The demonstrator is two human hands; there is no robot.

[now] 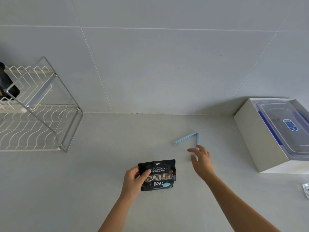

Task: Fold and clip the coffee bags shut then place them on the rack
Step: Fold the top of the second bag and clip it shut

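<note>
A black coffee bag (158, 176) with gold and white lettering lies on the grey counter near the front, its top edge folded down. My left hand (133, 181) grips its left side, thumb on the front. A light blue bag clip (189, 138) lies hinged open in a V shape on the counter, beyond and to the right of the bag. My right hand (201, 160) hovers just in front of the clip with fingers spread, holding nothing. The white wire rack (33, 124) stands at the far left, with another black bag (6, 84) on its upper tier.
A white box (250, 136) holding a clear plastic container with a blue-trimmed lid (284, 128) stands at the right against the tiled wall. A small silvery packet (306, 190) lies at the right edge. Open counter stretches between the rack and the bag.
</note>
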